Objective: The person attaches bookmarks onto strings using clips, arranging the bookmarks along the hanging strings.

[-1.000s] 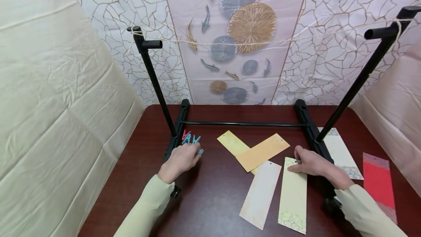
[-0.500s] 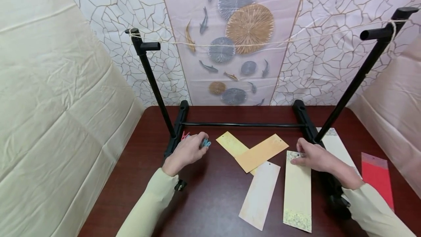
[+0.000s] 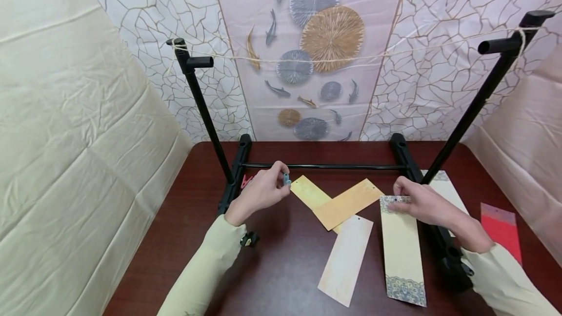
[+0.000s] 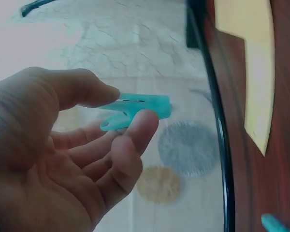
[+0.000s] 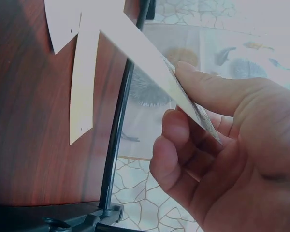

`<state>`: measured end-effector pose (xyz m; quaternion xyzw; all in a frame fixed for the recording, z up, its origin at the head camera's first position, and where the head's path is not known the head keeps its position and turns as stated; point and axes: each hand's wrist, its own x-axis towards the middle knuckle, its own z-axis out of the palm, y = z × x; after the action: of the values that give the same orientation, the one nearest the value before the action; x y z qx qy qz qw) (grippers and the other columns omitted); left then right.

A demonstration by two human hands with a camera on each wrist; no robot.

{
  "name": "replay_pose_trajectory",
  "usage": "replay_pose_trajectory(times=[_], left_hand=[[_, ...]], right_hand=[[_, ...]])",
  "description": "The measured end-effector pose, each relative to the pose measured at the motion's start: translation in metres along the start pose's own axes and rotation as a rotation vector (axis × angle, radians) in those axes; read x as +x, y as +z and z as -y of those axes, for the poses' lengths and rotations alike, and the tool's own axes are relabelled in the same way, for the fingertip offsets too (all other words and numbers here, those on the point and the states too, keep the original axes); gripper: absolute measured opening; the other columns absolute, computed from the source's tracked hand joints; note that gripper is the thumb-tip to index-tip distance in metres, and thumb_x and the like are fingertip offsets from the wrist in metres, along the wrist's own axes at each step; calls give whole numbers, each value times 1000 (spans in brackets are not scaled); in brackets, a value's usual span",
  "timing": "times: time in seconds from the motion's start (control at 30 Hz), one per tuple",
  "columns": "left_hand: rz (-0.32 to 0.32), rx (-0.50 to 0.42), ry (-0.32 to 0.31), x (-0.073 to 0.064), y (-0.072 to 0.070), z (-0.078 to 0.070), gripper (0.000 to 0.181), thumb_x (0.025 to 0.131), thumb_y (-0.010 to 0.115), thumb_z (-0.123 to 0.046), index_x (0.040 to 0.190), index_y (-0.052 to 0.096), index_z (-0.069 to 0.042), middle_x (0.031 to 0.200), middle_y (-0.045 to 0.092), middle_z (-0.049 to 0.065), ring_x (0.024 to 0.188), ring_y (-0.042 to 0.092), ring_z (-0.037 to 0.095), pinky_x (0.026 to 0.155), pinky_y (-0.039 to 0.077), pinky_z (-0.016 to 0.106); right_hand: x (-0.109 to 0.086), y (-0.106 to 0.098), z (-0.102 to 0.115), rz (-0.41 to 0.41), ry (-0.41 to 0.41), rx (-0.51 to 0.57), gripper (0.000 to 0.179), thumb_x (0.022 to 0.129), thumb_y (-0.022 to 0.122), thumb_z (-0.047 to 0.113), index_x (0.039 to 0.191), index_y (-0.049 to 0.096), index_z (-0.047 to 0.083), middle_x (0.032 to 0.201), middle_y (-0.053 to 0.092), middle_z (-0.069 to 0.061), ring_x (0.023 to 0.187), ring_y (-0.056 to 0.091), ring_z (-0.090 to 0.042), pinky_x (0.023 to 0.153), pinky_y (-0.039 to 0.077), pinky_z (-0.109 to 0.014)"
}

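Observation:
My left hand (image 3: 259, 193) is raised over the left part of the table and pinches a light blue clothespin (image 4: 157, 104) between thumb and fingers. On the right, my right hand (image 3: 428, 207) grips the top end of a cream paper card (image 3: 402, 247) with a grey lacy pattern at both ends. In the right wrist view the card (image 5: 140, 46) is seen nearly edge-on between thumb and curled fingers. A red clothespin (image 3: 245, 181) lies at the left stand foot, partly behind the left hand. Part of another blue clothespin (image 4: 274, 224) shows in the left wrist view.
A black stand (image 3: 325, 166) holds a string (image 3: 342, 59) tied between two uprights. A yellow card (image 3: 306, 190), an orange card (image 3: 349, 205) and a whitish card (image 3: 346, 261) overlap mid-table. Another white card (image 3: 449, 191) and a red card (image 3: 500, 230) lie at right.
My left hand has moved right and up, away from the other clothespins, with the blue one in its fingers. My right hand has raised the cream card's top end and tilted it.

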<state>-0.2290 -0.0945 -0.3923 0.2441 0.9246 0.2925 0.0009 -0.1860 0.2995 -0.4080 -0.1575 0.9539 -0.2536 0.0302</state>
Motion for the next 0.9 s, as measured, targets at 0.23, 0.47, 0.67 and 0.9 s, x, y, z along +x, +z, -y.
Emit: replay_pose_trajectory(times=[0.23,0.47,0.67,0.9], left_hand=[[34,-125,59,6,-6,-17,25,97,62,-22,118,49,-15,97,67,-1,81,63,9,69,52,25],[10,-166,111,10,-13,-35,26,97,62,-26,118,50,-16,96,65,-2,82,61,8,71,51,24],[8,-163,200,19,-25,-57,29,97,63,-26,121,52,-15,98,66,-3,84,62,6,76,51,25],[-9,-142,234,32,-44,-80,30,95,64,-23,122,54,-13,95,66,-4,84,62,4,77,52,25]], right_hand=[[0,-2,4,-57,-37,24,23,91,71,24,96,51,13,96,66,-5,77,56,-15,60,39,-27],[0,-2,1,-242,-146,30,12,90,72,18,95,61,20,74,56,5,57,40,-2,54,36,-23],[-3,-13,3,-359,-161,64,8,93,67,12,98,66,17,68,50,6,56,39,-2,49,33,-22],[-3,-28,7,-387,-133,84,13,100,55,11,108,65,10,79,56,-2,65,43,-3,57,33,-21]])
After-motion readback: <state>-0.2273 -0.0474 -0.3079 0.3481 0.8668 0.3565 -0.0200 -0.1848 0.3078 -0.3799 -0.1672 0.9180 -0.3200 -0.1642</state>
